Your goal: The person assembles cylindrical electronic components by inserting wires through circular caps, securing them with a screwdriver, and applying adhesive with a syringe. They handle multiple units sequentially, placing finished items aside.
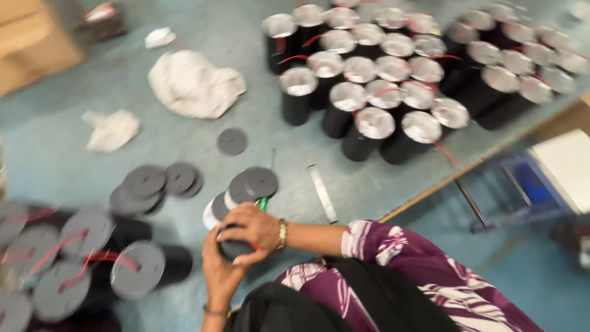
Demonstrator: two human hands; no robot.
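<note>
Hands: left (220,270) & right (252,226) grip black cylinder (235,248); foil-topped cylinders (375,74) beyond.

Even, fairly bright diffuse light; shadows soft and short beneath the cylinders (359,92). Pale glare on their silvery tops, far above the grip. Motion blur smears the whole frame, worst at the left edge over the grey discs (74,258). Nothing is crisp; hands at centre only slightly sharper.

cardboard box (27,43) | top-left corner of table | brown, boxy, blurred | no labels, signs, screens visible
</note>
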